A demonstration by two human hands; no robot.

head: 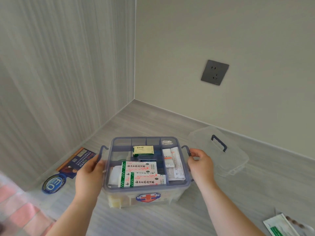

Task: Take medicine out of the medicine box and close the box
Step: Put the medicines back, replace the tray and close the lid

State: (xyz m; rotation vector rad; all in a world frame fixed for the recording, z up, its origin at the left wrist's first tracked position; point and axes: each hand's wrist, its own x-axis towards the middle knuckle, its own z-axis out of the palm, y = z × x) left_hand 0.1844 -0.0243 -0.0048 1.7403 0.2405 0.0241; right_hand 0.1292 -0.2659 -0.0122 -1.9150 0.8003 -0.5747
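A clear plastic medicine box [150, 198] with a red cross badge stands open on the grey floor. Its blue divided tray [144, 138] holds plaster packets [139, 174], a small green-yellow box [143, 150] and sachets [173, 161]. My left hand [89, 174] grips the tray's left edge by the blue clasp. My right hand [201, 165] grips the right edge, fingers around the right blue clasp [186, 149]. The clear lid [219, 150] with a blue handle lies on the floor to the right, behind my right hand.
Walls meet in a corner just behind the box; a grey socket [215, 72] is on the right wall. A dark leaflet [76, 161] and round blue sticker [54, 183] lie at left. A green-white packet [281, 226] lies at bottom right. A pink mat [22, 213] shows at bottom left.
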